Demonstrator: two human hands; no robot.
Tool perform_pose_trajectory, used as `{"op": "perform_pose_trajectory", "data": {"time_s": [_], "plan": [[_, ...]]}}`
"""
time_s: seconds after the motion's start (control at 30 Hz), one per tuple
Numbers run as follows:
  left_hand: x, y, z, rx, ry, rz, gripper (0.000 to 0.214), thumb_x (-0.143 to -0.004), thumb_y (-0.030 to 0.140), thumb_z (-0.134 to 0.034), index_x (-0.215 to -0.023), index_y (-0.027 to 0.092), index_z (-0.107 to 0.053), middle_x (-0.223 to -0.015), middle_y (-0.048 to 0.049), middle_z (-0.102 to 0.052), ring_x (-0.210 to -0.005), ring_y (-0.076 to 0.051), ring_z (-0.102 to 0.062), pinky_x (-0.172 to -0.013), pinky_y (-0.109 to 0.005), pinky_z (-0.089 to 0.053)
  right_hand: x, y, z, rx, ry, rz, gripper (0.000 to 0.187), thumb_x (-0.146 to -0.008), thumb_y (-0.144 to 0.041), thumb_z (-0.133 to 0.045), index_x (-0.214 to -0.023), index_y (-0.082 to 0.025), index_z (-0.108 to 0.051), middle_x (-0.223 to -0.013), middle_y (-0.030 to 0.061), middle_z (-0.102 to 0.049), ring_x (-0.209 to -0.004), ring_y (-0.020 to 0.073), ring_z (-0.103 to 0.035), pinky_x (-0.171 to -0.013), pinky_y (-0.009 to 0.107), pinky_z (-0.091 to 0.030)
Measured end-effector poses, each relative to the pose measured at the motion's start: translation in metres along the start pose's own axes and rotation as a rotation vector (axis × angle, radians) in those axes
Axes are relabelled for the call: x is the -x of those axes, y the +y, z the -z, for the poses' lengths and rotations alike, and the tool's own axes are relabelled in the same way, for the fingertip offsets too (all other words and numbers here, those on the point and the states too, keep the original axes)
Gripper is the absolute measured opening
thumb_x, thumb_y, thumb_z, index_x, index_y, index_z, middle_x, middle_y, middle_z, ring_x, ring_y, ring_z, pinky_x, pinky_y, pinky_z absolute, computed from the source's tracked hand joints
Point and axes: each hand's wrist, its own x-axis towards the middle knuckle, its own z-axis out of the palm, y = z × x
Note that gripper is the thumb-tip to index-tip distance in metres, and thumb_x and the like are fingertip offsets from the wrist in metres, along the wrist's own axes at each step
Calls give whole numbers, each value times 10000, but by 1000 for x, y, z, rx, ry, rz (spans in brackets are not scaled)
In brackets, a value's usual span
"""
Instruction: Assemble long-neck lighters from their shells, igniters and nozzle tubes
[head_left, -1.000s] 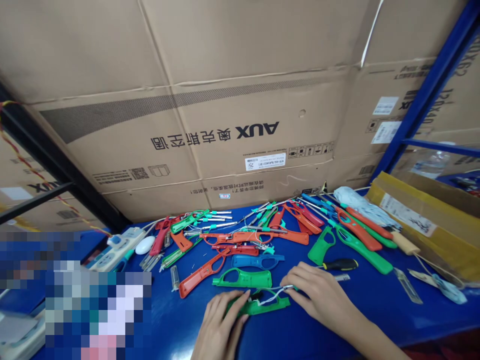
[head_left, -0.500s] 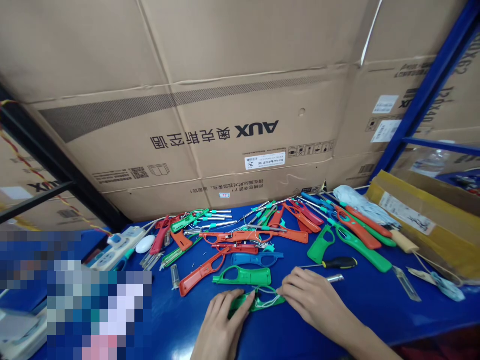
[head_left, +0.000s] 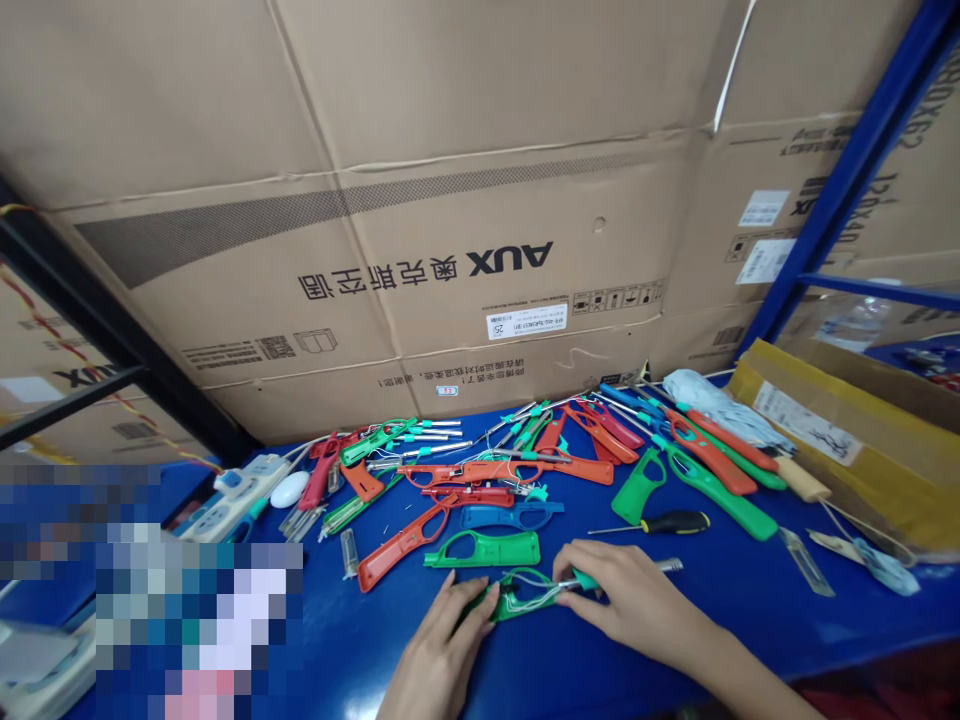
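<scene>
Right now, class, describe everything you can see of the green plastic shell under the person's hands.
The green plastic shell is glossy moulded plastic, apparently part of a long gas lighter, and lies low on the blue bench. Its left end sits under the fingers of the left hand. Thin pale wire loops over it towards a metal tube that has a green collar and runs under the right hand. Hands hide much of its outline.

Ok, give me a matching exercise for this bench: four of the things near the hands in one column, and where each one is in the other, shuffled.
Things:
1. metal tube
2. wired green shell
3. screwdriver
4. blue plastic shell

Places:
A. Lying beyond the right hand
B. Pinned under the left hand, wires on it
C. Lying behind a bare green shell
D. Held in the right hand

Pairs: 1-D, 2-B, 3-A, 4-C
</scene>
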Motion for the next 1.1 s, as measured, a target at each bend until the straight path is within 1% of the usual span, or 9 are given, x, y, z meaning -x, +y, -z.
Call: {"op": "perform_pose_trajectory", "data": {"time_s": [0.07,0.13,0.3,0.43,0.57,0.67,0.87,0.97,1.1], "plan": [[-1,-1,1,5,5,-11,338,-946,230,-441,-1265,251,-552,-1140,-48,-687,-1096,-182,-631,-981,-339,-464,-1,1,1,-38,-9,-10,84,-857,-325,-616,-914,-269,-590,-913,-42,-650,-881,162,-629,-720,234,-425],[-1,-3,1,12,11,-22,334,-946,241,-450,-1263,245,-555,-1155,-52,-686,-1091,-184,-635,-985,-351,-459,-2,2,0,-40,-9,1,78,-878,-338,-586,-909,-271,-609,-919,-34,-644,-878,159,-626,-724,233,-422],[-1,-7,3,48,49,-56,323,-936,257,-481,-1245,281,-572,-1162,-24,-690,-1069,-177,-647,-970,-331,-472,-2,1,-3,-50,-11,66,74,-897,-268,-546,-891,-246,-616,-909,-24,-642,-858,142,-614,-721,219,-419],[1,-4,5,63,32,-13,318,-929,266,-496,-1236,280,-580,-1169,-25,-686,-1089,-182,-636,-986,-341,-466,-2,-2,-6,-42,-17,102,97,-877,-194,-520,-896,-233,-607,-896,-17,-643,-854,142,-608,-725,225,-415],[3,0,1,85,36,43,311,-922,256,-511,-1225,249,-580,-1182,-47,-673,-1121,-189,-615,-1018,-372,-441,-3,-2,-8,-28,-34,106,85,-888,-278,-549,-924,-253,-622,-921,-16,-616,-810,131,-613,-698,218,-410],[3,3,-7,116,53,30,310,-917,230,-523,-1221,258,-572,-1190,-43,-667,-1126,-186,-612,-1031,-397,-425,-5,-2,-10,-24,-42,120,95,-903,-286,-536,-931,-258,-623,-924,-19,-618,-809,128,-618,-697,213,-404],[0,8,-19,215,68,22,312,-924,189,-505,-1227,244,-559,-1146,-32,-688,-1094,-162,-630,-1005,-339,-461,-9,-4,-11,-3,-39,125,111,-922,-236,-473,-909,-231,-583,-915,-15,-643,-827,143,-621,-695,223,-397],[0,9,-20,249,83,35,293,-926,186,-502,-1203,238,-579,-1133,-33,-694,-1087,-162,-635,-993,-309,-474,-11,-4,-12,17,-40,130,102,-919,-233,-474,-914,-230,-576,-923,-16,-641,-823,142,-621,-689,222,-400],[0,7,-20,271,90,31,294,-927,181,-498,-1201,245,-583,-1129,-34,-696,-1080,-167,-639,-982,-304,-485,-11,-2,-13,58,-51,163,101,-913,-221,-488,-917,-230,-588,-925,-19,-638,-817,136,-618,-692,218,-403]]}}
